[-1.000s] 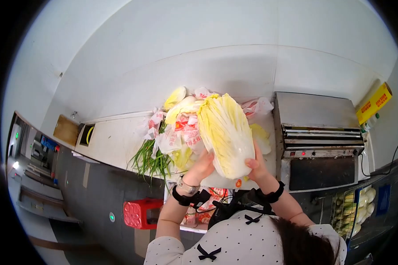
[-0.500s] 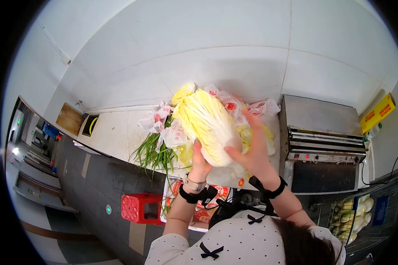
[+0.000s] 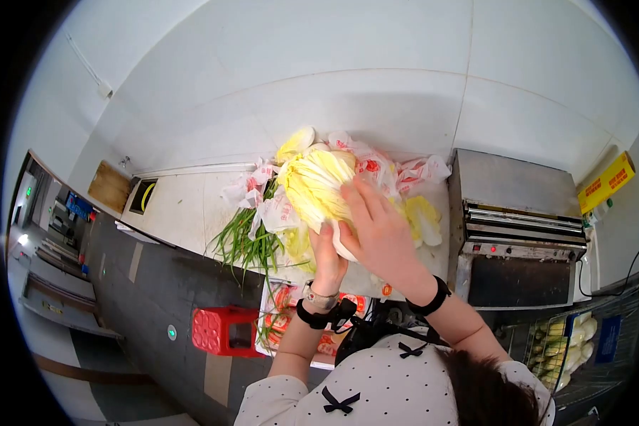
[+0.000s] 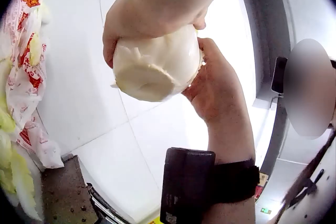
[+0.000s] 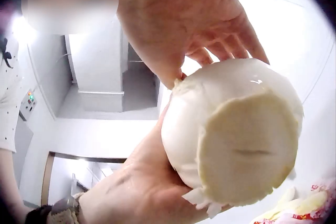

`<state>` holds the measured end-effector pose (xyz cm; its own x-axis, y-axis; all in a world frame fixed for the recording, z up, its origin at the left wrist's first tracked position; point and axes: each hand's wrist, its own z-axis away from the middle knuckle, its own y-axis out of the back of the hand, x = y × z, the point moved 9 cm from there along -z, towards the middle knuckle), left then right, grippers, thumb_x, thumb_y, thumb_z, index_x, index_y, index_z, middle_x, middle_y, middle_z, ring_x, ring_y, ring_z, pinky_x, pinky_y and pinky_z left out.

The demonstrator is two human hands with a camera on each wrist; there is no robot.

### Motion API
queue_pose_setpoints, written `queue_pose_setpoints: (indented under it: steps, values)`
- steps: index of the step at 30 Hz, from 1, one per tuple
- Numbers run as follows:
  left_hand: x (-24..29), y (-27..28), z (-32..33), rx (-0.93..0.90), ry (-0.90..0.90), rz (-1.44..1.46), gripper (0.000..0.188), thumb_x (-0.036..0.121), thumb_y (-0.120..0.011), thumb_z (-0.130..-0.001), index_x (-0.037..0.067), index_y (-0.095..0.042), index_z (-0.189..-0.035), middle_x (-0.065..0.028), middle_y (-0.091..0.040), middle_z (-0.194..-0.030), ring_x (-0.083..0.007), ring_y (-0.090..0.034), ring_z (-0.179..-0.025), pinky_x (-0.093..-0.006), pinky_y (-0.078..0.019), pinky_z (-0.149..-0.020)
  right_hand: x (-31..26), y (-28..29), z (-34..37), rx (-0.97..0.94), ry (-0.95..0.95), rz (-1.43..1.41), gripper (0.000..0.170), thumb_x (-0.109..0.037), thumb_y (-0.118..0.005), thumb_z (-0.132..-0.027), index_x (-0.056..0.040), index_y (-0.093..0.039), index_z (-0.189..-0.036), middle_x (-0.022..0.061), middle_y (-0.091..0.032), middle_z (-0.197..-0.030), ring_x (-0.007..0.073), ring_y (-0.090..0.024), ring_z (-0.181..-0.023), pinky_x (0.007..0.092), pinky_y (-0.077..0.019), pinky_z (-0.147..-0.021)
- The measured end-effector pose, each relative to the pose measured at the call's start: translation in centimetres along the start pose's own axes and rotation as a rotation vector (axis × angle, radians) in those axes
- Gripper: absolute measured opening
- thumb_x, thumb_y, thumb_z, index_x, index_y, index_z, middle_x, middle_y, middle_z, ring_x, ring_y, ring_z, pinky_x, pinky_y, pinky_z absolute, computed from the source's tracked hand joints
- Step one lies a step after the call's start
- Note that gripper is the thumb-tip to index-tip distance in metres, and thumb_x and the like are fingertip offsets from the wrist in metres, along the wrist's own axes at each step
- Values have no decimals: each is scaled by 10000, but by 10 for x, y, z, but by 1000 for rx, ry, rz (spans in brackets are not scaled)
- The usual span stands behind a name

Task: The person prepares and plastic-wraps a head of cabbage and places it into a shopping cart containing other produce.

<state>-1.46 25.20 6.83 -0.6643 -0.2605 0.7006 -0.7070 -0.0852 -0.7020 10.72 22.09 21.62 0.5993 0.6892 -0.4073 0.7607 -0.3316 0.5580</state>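
A large yellow-and-white cabbage point(image 3: 321, 186) is held up above the counter, its cut base point(image 5: 251, 150) facing the right wrist camera. My left hand point(image 3: 328, 261) grips it from the left and below, near the base. Across its right side lies my right hand point(image 3: 385, 231), the fingers point(image 5: 231, 45) spread over the leaves and the thumb by the base. In the left wrist view, both hands are around the white base point(image 4: 152, 71). Behind and beside it are printed plastic bags point(image 3: 369, 167), loose cabbage leaves point(image 3: 423, 219) and long green stalks point(image 3: 245, 241).
A metal wrapping machine point(image 3: 515, 213) stands to the right on the counter point(image 3: 181, 213). A yellow box point(image 3: 606, 182) lies behind it. Below are a red stool point(image 3: 224, 331), an open carton point(image 3: 348, 302) and a wire basket of vegetables point(image 3: 564, 348).
The cabbage has moved left and tipped, its top now farther away. My right hand left its base, lifted with spread fingers, and now rests over its right side.
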Motion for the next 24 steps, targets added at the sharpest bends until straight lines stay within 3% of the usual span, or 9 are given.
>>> queue_pose_setpoints:
  steps: [3, 9, 12, 16, 19, 22, 24]
  values:
    - [6, -1, 2, 42, -58, -48, 563, 100, -457, -834, 50, -212, -1338, -136, -371, -1297, -240, -411, -1177, -369, -359, -983, -16, 4, -2, 47, 150, 120, 431, -98, -605, -690, -21, -534, -1108, 118, -553, -1104, 258, -558, -982, 335, -473, -777]
    - [18, 0, 4, 53, -180, -57, 626, 77, -499, -795, 53, -191, -1340, -138, -359, -1298, -250, -403, -1173, -373, -351, -985, -3, 4, 2, 61, 91, -27, 449, -99, -638, -667, -39, -546, -1103, 97, -583, -1045, 248, -585, -847, 337, -476, -716]
    - [25, 0, 9, 93, -216, -127, 627, 59, -492, -804, 56, -175, -1344, -138, -350, -1301, -250, -403, -1170, -369, -350, -982, -8, 18, -4, 165, 82, -133, 437, -165, -686, -662, -52, -566, -1067, 90, -585, -1023, 248, -580, -853, 336, -474, -708]
    - [21, 11, 11, 107, -246, -114, 619, 35, -497, -834, 56, -152, -1348, -140, -338, -1307, -240, -398, -1170, -359, -348, -979, -7, 16, -11, 154, 41, -186, 422, -228, -727, -637, -72, -594, -1006, 72, -584, -965, 254, -571, -837, 337, -470, -710]
    - [29, 2, 11, 161, -301, -441, 459, 302, -424, -928, 60, -277, -1290, -114, -413, -1248, -214, -447, -1120, -349, -407, -917, -11, 17, -13, 187, 33, -150, 399, -226, -733, -625, -80, -604, -973, 60, -581, -935, 248, -566, -820, 340, -465, -704]
    - [28, 0, 11, 93, -286, -452, 682, 48, -553, -845, 62, -112, -1365, -136, -324, -1320, -218, -375, -1178, -345, -333, -980, -20, 18, -12, 248, 105, -69, 348, -181, -715, -637, -83, -604, -952, 50, -583, -911, 231, -567, -797, 343, -458, -678]
    - [24, 5, 13, 106, -332, -508, 688, 48, -550, -848, 62, -101, -1370, -142, -315, -1325, -220, -368, -1186, -346, -329, -982, -28, 15, -9, 256, 174, -10, 305, -138, -694, -650, -82, -603, -936, 42, -587, -886, 219, -571, -782, 348, -453, -653]
